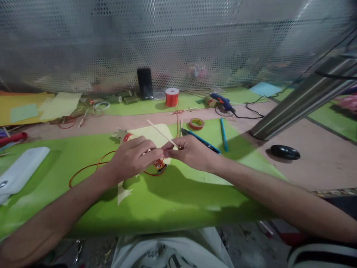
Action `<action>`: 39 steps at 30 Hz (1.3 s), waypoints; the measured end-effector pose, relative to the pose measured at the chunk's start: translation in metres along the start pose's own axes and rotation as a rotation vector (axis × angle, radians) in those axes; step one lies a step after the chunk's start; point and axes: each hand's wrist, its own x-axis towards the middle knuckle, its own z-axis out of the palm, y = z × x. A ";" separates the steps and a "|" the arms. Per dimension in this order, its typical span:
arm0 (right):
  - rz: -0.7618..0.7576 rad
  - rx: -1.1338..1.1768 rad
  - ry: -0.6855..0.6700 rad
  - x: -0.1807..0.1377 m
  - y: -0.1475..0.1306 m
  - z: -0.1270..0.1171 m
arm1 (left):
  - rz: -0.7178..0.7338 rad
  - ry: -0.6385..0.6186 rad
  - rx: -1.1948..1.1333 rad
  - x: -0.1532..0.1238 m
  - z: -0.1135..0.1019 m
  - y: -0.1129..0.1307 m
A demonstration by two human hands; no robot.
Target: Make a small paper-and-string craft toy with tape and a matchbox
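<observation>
My left hand (134, 153) and my right hand (192, 153) meet fingertip to fingertip over the green table covering. A thin wooden stick (161, 133) slants up and left out of my right hand, which is closed on it. The fingers of my left hand are closed too, and what they pinch is hidden. Just below those fingertips shows a small orange-red printed piece (158, 163) with a dark end. Red cord (83, 170) loops out to the left of it. Pale yellow paper (164, 130) lies behind my hands, with torn paper scraps (122, 193) nearer me.
Behind my hands are a tape roll (196, 124), a dark blue cutter (205, 142), a blue pen (224, 134), a red thread spool (172, 97) and a glue gun (222, 101). A metal post (295, 100) leans at right, near a black mouse-like object (285, 152). A white slab (25, 169) lies left.
</observation>
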 end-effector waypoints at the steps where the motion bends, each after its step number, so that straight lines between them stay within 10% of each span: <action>1: 0.030 0.007 -0.031 -0.001 -0.001 0.001 | 0.014 0.016 -0.037 0.000 0.001 -0.001; 13: 0.136 0.366 -0.219 -0.007 -0.009 0.003 | -0.215 0.114 -0.512 -0.002 0.009 0.003; 25: 0.114 0.478 -0.169 -0.001 -0.002 0.000 | -0.096 0.157 -0.166 0.000 0.003 0.000; 39: 0.068 0.439 0.166 0.001 0.000 0.011 | -0.769 0.041 -0.695 -0.002 0.016 0.015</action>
